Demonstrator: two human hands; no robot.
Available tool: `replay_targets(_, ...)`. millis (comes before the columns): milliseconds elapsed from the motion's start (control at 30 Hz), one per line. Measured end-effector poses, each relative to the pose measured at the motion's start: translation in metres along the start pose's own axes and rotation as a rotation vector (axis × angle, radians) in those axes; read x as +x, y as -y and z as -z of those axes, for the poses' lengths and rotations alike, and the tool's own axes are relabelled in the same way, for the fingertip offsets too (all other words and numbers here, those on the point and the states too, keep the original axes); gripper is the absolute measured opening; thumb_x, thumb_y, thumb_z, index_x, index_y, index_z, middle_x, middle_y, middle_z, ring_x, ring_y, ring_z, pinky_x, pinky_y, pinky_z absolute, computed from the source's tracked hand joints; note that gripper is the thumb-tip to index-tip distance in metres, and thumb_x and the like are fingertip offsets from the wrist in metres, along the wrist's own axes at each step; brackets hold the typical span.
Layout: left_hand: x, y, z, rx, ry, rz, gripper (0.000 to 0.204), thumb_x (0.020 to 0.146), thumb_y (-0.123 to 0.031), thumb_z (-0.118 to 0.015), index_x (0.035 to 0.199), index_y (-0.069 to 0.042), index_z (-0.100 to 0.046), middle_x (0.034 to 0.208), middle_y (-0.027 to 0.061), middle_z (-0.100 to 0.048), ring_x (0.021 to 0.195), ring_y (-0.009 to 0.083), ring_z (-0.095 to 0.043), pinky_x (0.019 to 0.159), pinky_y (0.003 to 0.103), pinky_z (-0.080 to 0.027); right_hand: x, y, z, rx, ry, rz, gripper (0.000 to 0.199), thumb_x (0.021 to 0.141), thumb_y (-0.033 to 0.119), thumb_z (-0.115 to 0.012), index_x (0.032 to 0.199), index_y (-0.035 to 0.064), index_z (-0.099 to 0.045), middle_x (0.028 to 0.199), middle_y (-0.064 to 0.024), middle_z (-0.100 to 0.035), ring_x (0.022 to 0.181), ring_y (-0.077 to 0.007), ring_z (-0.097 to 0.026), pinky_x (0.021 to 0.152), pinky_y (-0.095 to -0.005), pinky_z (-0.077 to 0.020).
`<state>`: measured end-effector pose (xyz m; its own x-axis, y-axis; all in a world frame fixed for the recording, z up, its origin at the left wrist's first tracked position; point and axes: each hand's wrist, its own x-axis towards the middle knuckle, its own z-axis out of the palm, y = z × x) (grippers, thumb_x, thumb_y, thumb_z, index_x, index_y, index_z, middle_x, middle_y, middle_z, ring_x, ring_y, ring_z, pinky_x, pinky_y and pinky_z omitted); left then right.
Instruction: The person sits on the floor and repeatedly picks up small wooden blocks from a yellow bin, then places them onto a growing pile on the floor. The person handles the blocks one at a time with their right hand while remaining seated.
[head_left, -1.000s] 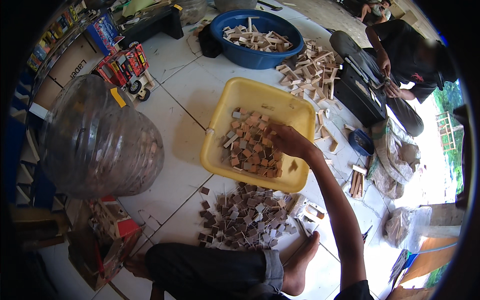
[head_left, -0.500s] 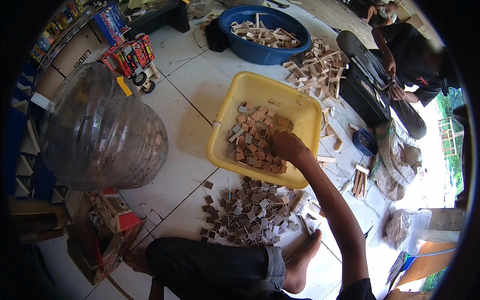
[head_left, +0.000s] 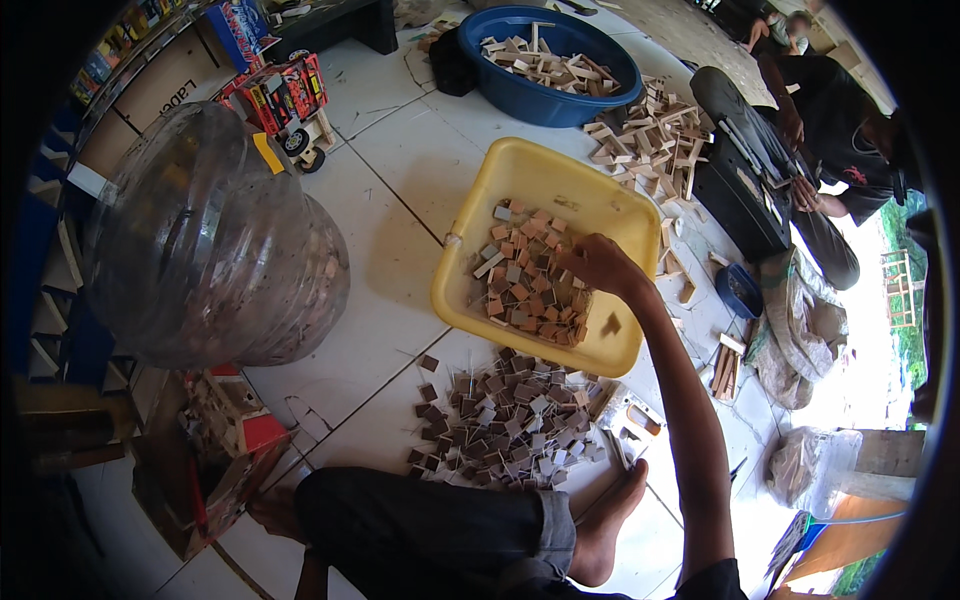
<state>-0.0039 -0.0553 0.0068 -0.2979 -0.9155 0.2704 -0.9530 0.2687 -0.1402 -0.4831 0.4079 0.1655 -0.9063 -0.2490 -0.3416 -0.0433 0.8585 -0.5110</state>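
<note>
Right hand [head_left: 598,265] reaches into yellow tub [head_left: 470,250], fingers curled on small wooden squares [head_left: 525,285]; grip uncertain. I judge the tub part filled, with a pile [head_left: 510,420] just below it left.

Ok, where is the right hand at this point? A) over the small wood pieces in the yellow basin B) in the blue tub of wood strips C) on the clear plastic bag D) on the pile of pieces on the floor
A: the right hand reaches into the yellow basin, over its small wood pieces.

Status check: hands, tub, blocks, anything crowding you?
Right hand in yellow tub, on small wood blocks; grip unclear. Left hand out of view. Block pile on floor before tub.
</note>
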Motion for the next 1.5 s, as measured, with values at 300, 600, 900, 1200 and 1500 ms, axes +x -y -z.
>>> replay_targets(300,-0.003,0.010,-0.024,0.047,-0.015,0.029,0.061,0.103,-0.047,-0.044,0.143,-0.002,-0.038,0.143,0.0208,-0.046,0.133,0.0366,-0.049,0.101,0.053,-0.045,0.010,0.016,-0.038,-0.142,-0.078,0.024,0.047,0.082,0.044,-0.076,0.089,-0.0023,-0.070,0.085,-0.0191,-0.073,0.086,-0.0335,-0.071,0.082,-0.0448,-0.0539)
replay_targets(600,-0.007,-0.001,-0.003,-0.016,-0.106,-0.043,0.063,0.102,-0.047,-0.045,0.146,-0.003,-0.036,0.145,0.0205,-0.045,0.137,0.0370,-0.046,0.102,0.055,-0.043,0.013,0.015,-0.039,-0.114,-0.073,0.080,0.043,0.077,0.037,-0.075,0.082,-0.0051,-0.073,0.076,-0.0255,-0.070,0.076,-0.0364,-0.072,0.076,-0.0466,-0.0564)
replay_targets(900,-0.007,-0.007,0.010,-0.026,-0.051,-0.044,0.061,0.104,-0.047,-0.041,0.145,-0.002,-0.036,0.143,0.0205,-0.046,0.138,0.0371,-0.043,0.102,0.055,-0.043,-0.025,0.042,0.024,0.276,0.060,0.074,0.038,0.091,0.039,-0.067,0.090,0.0006,-0.070,0.073,-0.0026,-0.059,0.066,-0.0125,-0.056,0.062,-0.0302,-0.0472)
replay_targets(1200,-0.005,-0.003,0.005,0.000,-0.005,-0.065,0.055,0.104,-0.043,-0.048,0.143,-0.005,-0.039,0.146,0.0184,-0.045,0.135,0.0335,-0.047,0.103,0.051,-0.045,-0.092,0.045,0.051,0.349,0.174,0.184,0.035,0.095,0.025,-0.073,0.118,-0.0001,-0.067,0.112,-0.0101,-0.074,0.102,-0.0205,-0.072,0.085,-0.0330,-0.0569)
replay_targets(1500,-0.008,-0.005,0.001,0.152,-0.113,-0.071,0.052,0.104,-0.040,-0.048,0.143,-0.007,-0.040,0.142,0.0142,-0.049,0.135,0.0317,-0.048,0.102,0.050,-0.047,-0.012,0.011,-0.043,-0.178,-0.142,0.130,0.014,0.082,0.015,-0.076,0.093,0.0056,-0.075,0.087,-0.0126,-0.076,0.082,-0.0286,-0.074,0.076,-0.0400,-0.0577)
